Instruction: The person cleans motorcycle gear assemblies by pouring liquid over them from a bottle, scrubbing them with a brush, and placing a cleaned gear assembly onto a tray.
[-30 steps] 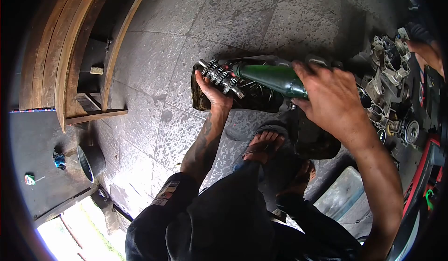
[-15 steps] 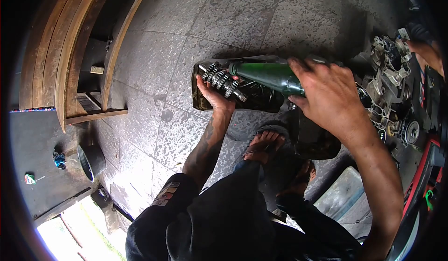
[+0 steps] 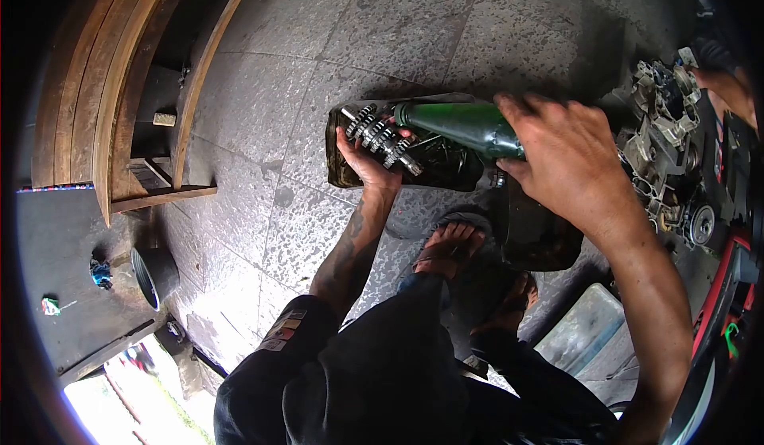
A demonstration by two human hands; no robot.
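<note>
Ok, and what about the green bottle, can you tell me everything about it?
The shiny green glass bottle looks see-through, with a long neck that narrows to a ringed mouth. It lies nearly sideways in the person's right hand, which hides its bottom. Its mouth points at the silver toothed metal gears in the left hand. I can't tell if it's full.

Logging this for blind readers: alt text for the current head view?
Left hand holds a gear shaft assembly over a dark tray; right hand tilts a green bottle, its mouth at the gears. Metal engine parts lie to the right.
</note>
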